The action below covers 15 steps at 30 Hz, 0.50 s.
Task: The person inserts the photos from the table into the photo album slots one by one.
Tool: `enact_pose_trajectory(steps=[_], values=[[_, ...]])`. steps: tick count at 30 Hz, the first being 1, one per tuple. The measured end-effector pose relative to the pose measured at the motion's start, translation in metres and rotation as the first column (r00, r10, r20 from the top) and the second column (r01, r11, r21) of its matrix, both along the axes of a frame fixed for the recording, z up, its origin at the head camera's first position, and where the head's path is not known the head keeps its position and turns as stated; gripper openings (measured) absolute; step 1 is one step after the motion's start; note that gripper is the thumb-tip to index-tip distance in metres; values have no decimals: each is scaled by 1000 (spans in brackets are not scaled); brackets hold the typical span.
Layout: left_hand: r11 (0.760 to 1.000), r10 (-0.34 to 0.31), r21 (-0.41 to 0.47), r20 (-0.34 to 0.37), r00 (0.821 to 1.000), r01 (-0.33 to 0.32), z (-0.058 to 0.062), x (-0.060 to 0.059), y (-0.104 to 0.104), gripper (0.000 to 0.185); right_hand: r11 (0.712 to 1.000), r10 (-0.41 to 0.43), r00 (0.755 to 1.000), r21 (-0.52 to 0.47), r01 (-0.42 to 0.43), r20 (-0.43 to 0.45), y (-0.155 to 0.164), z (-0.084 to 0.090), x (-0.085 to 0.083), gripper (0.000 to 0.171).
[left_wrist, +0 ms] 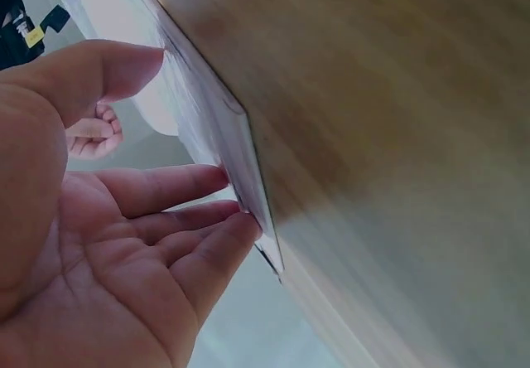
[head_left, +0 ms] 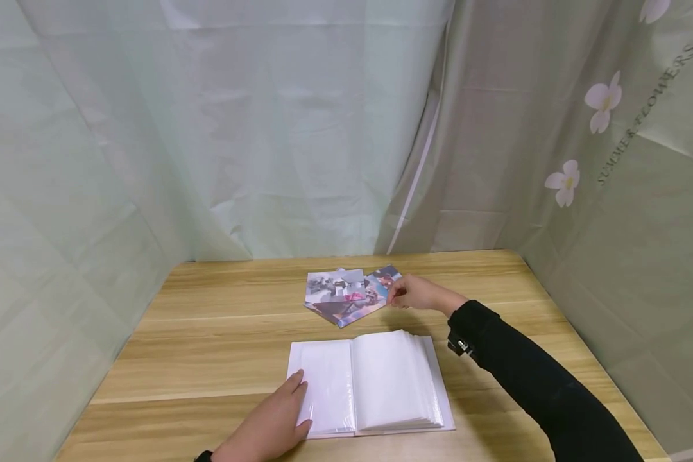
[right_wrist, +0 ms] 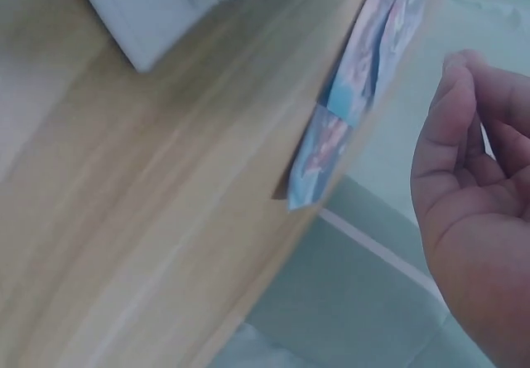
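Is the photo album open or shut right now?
Open. The album lies flat on the table with blank pages spread both ways; the left hand rests on its left page.

Makeshift recording booth: wooden table (head_left: 208, 321), draped green plastic sheeting (head_left: 265, 128) as walls.

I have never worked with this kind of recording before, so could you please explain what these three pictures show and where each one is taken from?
No machine here: a person works with two bare hands. The wide picture comes from a camera on the person's head, looking down at a light wooden table. The other two come from cameras strapped to each wrist, so they show each palm very close and tilted.

On the table lies an open white photo album with clear plastic sleeves, and behind it a small fanned pile of colourful printed photographs.

The left hand rests with straight fingers on the album's left page. The right hand, in a black sleeve, reaches the pile's right edge; whether it already pinches a photograph cannot be told.
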State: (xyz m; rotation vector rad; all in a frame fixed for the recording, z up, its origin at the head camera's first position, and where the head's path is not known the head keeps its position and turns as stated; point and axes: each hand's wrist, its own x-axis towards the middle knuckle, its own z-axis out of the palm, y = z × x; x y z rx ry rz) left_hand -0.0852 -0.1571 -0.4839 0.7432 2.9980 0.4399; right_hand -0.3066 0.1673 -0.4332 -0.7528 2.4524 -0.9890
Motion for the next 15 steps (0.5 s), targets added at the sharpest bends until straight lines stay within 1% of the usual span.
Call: enact_pose_trajectory(steps=[4, 9, 11, 15], values=[[1000, 23, 13, 43, 999, -23, -1, 0, 2, 65, 1000, -4, 998, -5, 4, -55, -5, 8, -6, 9], [998, 43, 34, 114, 993, -47, -3, -1, 3, 82, 1000, -14, 992, 19, 17, -128, -16, 16, -18, 7], [998, 47, 38, 126, 991, -52, -4, -1, 4, 87, 998, -15, 984, 60, 26, -176, -21, 20, -22, 6], [997, 50, 46, 122, 991, -56, -4, 0, 4, 88, 985, -15, 957, 159, 64, -289, -31, 30, -29, 6]])
